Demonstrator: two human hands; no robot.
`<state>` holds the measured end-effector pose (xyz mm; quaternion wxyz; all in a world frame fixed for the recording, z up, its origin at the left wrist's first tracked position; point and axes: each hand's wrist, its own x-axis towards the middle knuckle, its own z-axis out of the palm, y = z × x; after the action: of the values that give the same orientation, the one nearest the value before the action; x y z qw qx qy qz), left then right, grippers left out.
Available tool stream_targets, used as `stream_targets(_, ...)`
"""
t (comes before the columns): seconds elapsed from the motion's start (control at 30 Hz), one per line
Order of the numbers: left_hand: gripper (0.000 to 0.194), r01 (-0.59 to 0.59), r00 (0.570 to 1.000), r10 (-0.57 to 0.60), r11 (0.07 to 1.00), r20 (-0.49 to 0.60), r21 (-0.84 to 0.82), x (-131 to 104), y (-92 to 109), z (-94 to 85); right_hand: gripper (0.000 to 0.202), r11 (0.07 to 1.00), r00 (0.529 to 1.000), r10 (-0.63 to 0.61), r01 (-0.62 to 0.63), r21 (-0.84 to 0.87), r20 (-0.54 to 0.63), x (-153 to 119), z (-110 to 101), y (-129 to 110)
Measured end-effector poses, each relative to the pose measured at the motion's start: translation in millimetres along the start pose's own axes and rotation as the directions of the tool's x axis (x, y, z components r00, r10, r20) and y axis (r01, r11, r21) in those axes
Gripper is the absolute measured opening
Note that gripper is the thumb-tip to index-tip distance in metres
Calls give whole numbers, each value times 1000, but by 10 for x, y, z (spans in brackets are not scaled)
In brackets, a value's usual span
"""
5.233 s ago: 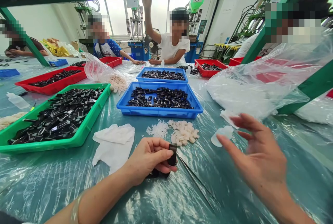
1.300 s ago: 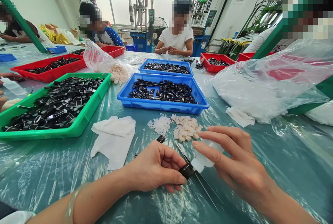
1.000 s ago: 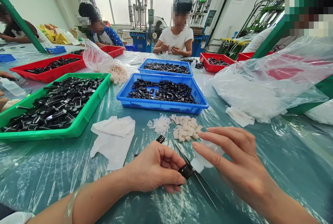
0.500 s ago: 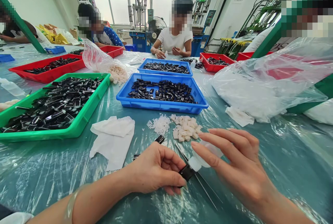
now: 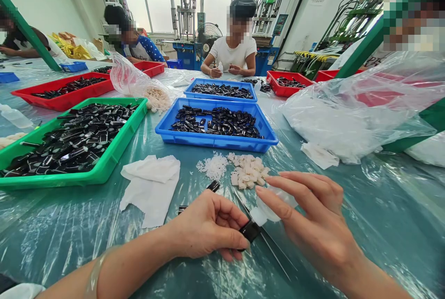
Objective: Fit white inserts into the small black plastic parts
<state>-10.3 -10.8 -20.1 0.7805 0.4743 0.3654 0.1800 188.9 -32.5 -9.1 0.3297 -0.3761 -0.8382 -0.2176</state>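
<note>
My left hand (image 5: 208, 227) pinches a small black plastic part (image 5: 249, 231) just above the plastic-covered table. My right hand (image 5: 313, 222) holds a small translucent squeeze bottle (image 5: 269, 211), its white tip right above the black part. Long metal tweezers (image 5: 274, 252) lie on the table under both hands. Just beyond my fingers sit a pile of small white pads (image 5: 248, 171) and a heap of tiny white bits (image 5: 212, 167). Another black part (image 5: 212, 186) lies behind my left hand.
A blue tray (image 5: 215, 140) of black parts stands ahead, a green tray (image 5: 104, 174) of them at left, red trays behind. White cloths (image 5: 151, 187) lie left of my hand. A big plastic bag (image 5: 351, 113) fills the right. Other people work across the table.
Over five seconds my right hand took up the squeeze bottle and brought its tip to the black part, which my left hand lowered and turned. In the last second both hands hardly moved.
</note>
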Motion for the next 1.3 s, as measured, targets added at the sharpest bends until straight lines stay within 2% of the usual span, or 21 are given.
stream_targets(0.17, 24, 9, 1000, -9, 1000, -4, -20, -8, 9, 2, 30, 999, 999, 39, -38, 38, -3, 30, 8, 2)
stream_targets(0.9, 19, -18, 1000, 18, 1000, -18, -23, -30, 32, -3, 33, 994, 1000, -24, 22, 106, 14, 48, -25, 87)
stream_targets(1.07, 20, -47, 998, 47, 999, -51, -2, -16, 27, 1, 32, 997, 999, -51, 50, 66, 9, 52, -17, 106)
stream_targets(1.2, 21, -104, 989, 103, 995, -111, -6, -29, 43, 11, 38, 999, 1000, 11, -11, 31, 20, 30, 30, 131)
stream_targets(1.3, 21, -183, 959, 170, 982, -225, -39, -62, 95, 7, 34, 985, 988, 150, -152, 78, 36, 0, 69, 166)
